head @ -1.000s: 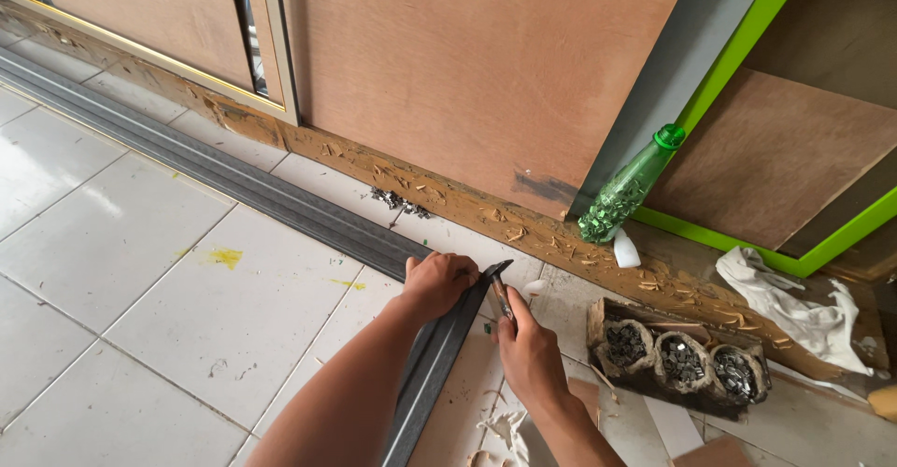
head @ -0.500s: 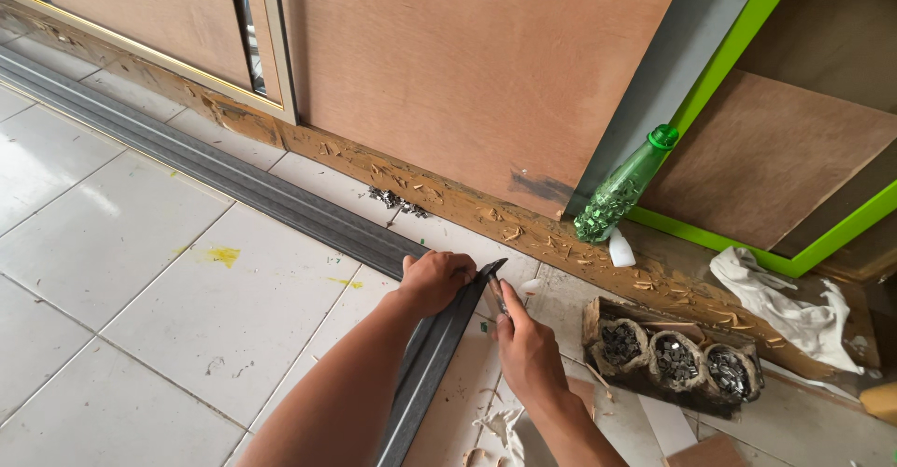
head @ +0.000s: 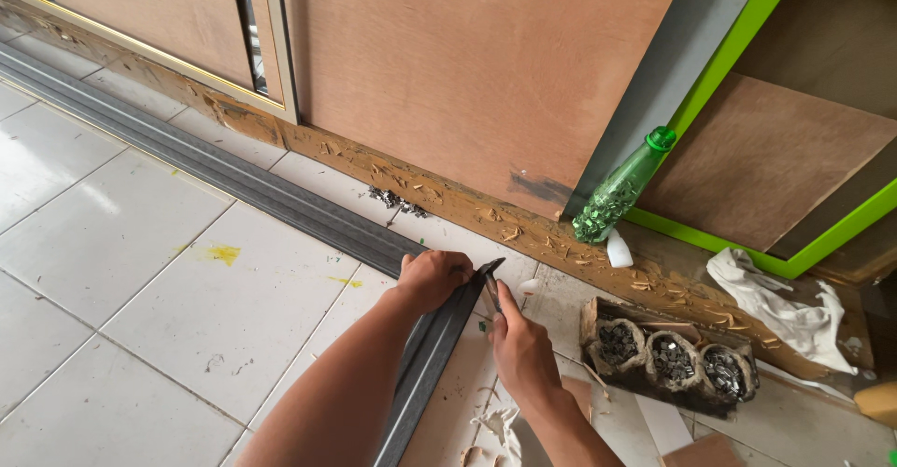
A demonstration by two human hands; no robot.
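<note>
Two hands, two grey strips, one green bottle, one white rag.

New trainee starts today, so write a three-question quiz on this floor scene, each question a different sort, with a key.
1. True or false: the left hand rests on the end of the dark grey profile strip.
2. Which stands leaning against the wall? A) green bottle B) red bucket C) blue ladder
3. Fill in: the box on the floor beside the right hand holds ___ bags of small dark metal pieces.

Key: 1 true; 2 A; 3 three
</note>
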